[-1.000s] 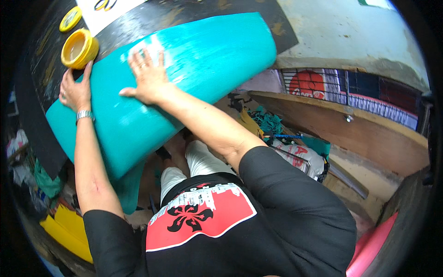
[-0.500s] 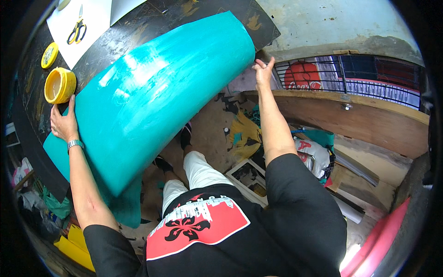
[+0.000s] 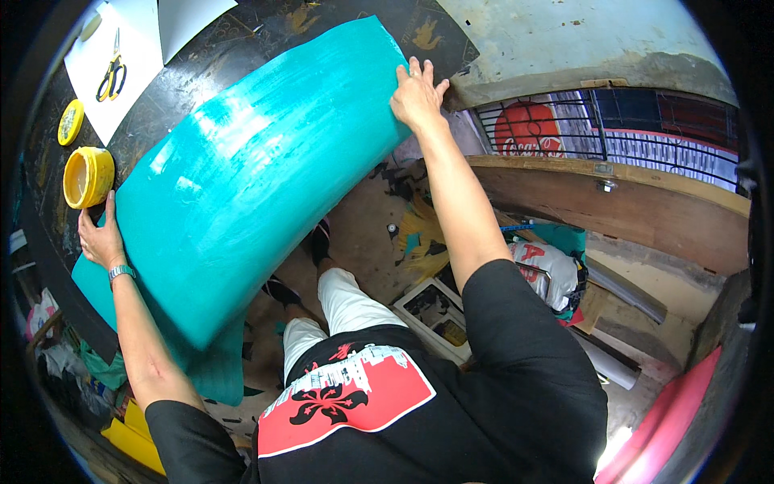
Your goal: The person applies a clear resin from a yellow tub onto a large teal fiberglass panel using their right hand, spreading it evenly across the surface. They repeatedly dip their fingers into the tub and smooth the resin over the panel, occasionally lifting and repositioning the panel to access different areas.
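Note:
A large teal sheet (image 3: 242,185) with a wet-looking sheen lies across the dark worktable and drapes over its near edge. My left hand (image 3: 101,240) rests on the sheet's left end, fingers stretched and thumb apart, its fingertips close under a yellow tub (image 3: 90,177). At the far right corner of the sheet, my right hand (image 3: 417,97) lies with fingers spread, touching the edge. Beside the tub is a round yellow lid (image 3: 71,123). Scissors with black and yellow handles (image 3: 111,81) lie on a white sheet of paper (image 3: 133,44).
Right of the table stand a black wire grille (image 3: 601,133) and a wooden board (image 3: 597,194). A white crate (image 3: 435,310) is on the floor by my legs. Scraps and a stuffed white bag (image 3: 544,274) lie to the right, with a pink roll (image 3: 669,419) nearer.
My right hand has moved left and up from the sheet's right corner onto its edge. The teal sheet, tub, lid and scissors appear shifted slightly left and partly down.

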`<state>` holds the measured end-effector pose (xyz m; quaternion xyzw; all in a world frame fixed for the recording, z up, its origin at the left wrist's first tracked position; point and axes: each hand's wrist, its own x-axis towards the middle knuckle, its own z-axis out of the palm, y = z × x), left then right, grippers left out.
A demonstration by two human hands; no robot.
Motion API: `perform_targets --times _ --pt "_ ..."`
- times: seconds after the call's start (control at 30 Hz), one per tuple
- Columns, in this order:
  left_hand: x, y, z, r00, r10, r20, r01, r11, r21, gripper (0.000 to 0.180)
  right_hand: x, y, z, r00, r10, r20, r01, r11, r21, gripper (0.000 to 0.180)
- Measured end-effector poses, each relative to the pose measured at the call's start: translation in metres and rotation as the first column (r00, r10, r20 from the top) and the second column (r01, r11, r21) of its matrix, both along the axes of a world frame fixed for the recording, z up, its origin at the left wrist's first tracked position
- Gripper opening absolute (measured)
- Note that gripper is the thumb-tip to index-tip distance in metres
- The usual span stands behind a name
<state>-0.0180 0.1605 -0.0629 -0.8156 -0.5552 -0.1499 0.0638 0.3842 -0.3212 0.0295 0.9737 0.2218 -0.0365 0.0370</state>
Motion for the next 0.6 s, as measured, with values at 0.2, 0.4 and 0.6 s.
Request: perform_targets --times 0.2,0.4,0.6 --pt "-0.001 -0.004 0.002 1.000 -0.016 0.027 0.015 1.000 0.009 0.094 0.057 0.039 -0.008 0.996 0.085 -0.037 -0.084 0.996 0.027 0.060" --pt "0.006 -0.013 0.013 0.998 -0.016 0.052 0.018 0.999 -0.032 0.095 0.049 -0.023 -0.015 0.961 -0.082 0.263 -0.155 0.628 0.762 0.071" --pt "0.011 -0.019 0.021 0.996 -0.021 0.091 0.023 1.000 -0.018 0.091 0.005 -0.094 -0.066 0.822 -0.072 -0.564 0.569 0.114 0.814 0.096"
